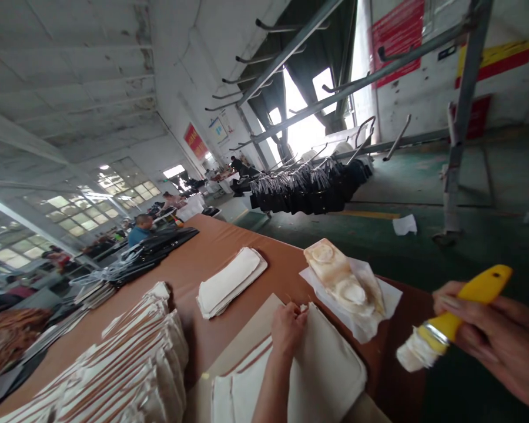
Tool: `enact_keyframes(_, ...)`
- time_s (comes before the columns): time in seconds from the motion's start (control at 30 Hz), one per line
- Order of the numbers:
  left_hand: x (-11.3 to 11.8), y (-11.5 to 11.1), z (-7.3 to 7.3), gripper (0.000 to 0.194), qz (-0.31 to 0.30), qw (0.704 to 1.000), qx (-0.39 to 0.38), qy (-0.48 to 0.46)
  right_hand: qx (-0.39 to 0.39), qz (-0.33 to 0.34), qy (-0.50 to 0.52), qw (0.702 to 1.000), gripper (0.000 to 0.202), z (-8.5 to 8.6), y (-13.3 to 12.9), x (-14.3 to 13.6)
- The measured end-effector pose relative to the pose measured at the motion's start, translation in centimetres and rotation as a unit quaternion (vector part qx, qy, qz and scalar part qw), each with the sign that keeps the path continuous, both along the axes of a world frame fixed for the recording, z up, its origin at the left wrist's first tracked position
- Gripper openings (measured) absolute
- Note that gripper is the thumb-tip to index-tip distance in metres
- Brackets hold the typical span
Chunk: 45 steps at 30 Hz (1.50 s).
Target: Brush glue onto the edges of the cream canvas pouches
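Note:
My right hand (489,329) grips a yellow-handled paintbrush (462,308) at the right, off the table's edge. White paste coats its bristles. My left hand (290,326) has its fingers curled at the top edge of a cream fabric panel (326,370), which lies on a tan board (233,346). Whether the fingers pinch the panel or only press on it is hard to see. More cream pieces with brown edges lie under my left forearm. Past the panel, a paste-smeared container (330,264) rests on a white sheet (390,294).
A brown-covered table (180,258) spans the foreground. On it are a stack of cream pieces (231,282) and a long overlapping row of cream panels (127,358). Beyond stands a metal rack (462,117) with black items (308,188) hanging. A person (141,230) sits at the left.

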<state>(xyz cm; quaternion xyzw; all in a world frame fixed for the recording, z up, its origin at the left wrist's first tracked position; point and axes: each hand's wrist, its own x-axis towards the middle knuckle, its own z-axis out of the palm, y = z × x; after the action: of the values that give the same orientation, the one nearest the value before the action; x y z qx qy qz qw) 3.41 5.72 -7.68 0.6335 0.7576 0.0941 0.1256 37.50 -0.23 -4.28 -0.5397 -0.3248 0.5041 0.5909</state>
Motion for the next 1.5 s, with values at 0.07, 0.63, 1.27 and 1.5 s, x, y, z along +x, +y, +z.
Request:
enact_keyframes(0.07, 0.0, 0.4, 0.0, 0.011, -0.011, 1.000, -0.003, -0.015, -0.007, 0.021, 0.064, 0.998, 0.028, 0.5, -0.3, -0.4)
enact_keyframes(0.63, 1.8, -6.8, 5.5, 0.042, -0.094, 0.947, -0.059, -0.303, 0.089, 0.188, 0.162, 0.965, 0.026, 2.2, 2.1, -4.7)
enact_keyframes(1.27, 3.5, -11.1, 8.0, 0.036, -0.118, 0.899, -0.038, -0.420, 0.242, 0.212, -0.115, 0.940, 0.027, 4.1, 1.1, -7.6)
enact_keyframes(1.5, 4.3, -12.7, 7.1, 0.032, -0.149, 0.924, 0.071, -0.346, 0.227, 0.166, -0.117, 0.953, 0.030, 3.7, 2.0, -6.8)
